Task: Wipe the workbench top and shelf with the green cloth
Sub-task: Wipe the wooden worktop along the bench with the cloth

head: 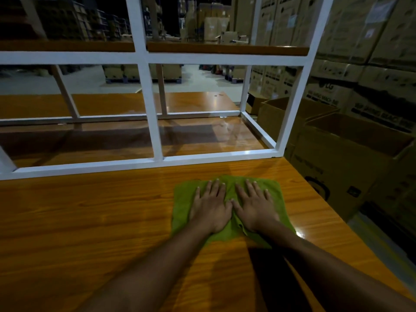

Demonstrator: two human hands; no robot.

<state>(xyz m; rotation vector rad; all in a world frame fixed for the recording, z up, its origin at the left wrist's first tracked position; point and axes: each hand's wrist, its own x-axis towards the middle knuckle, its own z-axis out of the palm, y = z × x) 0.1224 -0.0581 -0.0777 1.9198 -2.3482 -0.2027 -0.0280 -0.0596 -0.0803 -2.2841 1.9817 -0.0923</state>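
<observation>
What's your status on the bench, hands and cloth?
Left hand and right hand flat, palms down on green cloth. Cloth spread on workbench top, near right end. White shelf frame just ahead; nothing blocking.

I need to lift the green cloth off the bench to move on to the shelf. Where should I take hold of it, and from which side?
Judging by its pose, pinch the green cloth at its free left edge, coming in from the left. It lies flat on the workbench top, with the left hand and right hand pressed palm-down over its middle, so only the borders are free to lift.
</observation>
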